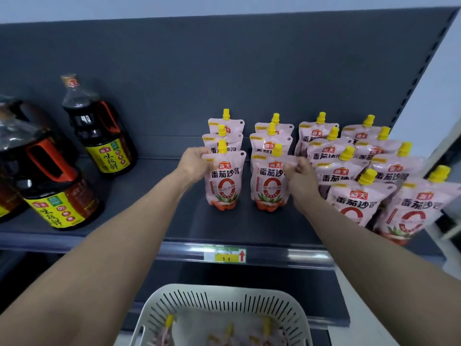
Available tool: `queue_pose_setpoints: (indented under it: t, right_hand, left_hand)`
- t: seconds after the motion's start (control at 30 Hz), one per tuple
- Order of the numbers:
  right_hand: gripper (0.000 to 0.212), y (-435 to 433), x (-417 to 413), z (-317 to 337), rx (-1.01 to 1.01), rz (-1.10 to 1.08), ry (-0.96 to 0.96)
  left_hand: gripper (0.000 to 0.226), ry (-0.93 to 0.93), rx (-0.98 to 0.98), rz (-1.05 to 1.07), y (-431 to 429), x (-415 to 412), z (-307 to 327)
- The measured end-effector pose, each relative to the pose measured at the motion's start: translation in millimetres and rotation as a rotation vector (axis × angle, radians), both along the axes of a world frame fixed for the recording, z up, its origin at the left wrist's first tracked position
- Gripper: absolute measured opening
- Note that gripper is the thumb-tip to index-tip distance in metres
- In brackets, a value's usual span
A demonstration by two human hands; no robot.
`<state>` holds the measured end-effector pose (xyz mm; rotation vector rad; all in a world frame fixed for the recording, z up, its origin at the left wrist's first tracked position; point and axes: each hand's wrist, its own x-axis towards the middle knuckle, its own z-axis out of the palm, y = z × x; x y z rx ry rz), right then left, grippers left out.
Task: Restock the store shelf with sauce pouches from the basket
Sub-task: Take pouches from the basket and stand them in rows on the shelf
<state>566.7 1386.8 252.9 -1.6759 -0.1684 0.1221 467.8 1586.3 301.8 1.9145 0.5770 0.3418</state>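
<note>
Two sauce pouches stand upright on the shelf [154, 188], one in each hand.
Our left hand [197, 163] grips the top corner of the left pouch [224, 188], and our right hand [299, 171] pinches the top corner of the right pouch [268, 191]. We judge them light, soft and apt to slump, so the stiff seam beside the yellow cap [222, 146] is the best hold. More lie in the basket [224, 293].

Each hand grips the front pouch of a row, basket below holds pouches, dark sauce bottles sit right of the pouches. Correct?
One slip: the head view shows the dark sauce bottles left of the pouches, not right. The rest holds: left hand grips the leftmost front pouch, right hand the next front pouch, basket below holds pouches.
</note>
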Motion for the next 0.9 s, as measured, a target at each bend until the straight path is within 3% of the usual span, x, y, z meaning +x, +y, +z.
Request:
queue_pose_setpoints:
  t: [0.1, 0.2, 0.33, 0.9]
  right_hand:
    - [0.019, -1, -4, -4, 0.037, 0.039, 0.056]
    - [0.03, -2, -8, -8, 0.049, 0.072, 0.129]
    - [0.029, -3, -9, -8, 0.027, 0.079, 0.136]
    - [0.029, 10, -1, -12, 0.033, 0.091, 0.172]
  left_hand:
    - [0.019, 0.006, -0.063, -0.018, 9, 6, -4]
    - [0.023, 0.029, -0.154, -0.045, 18, 7, -8]
    - [0.028, 0.149, -0.157, -0.103, 17, 1, -17]
    - [0.03, 0.027, -0.156, -0.007, 20, 8, -25]
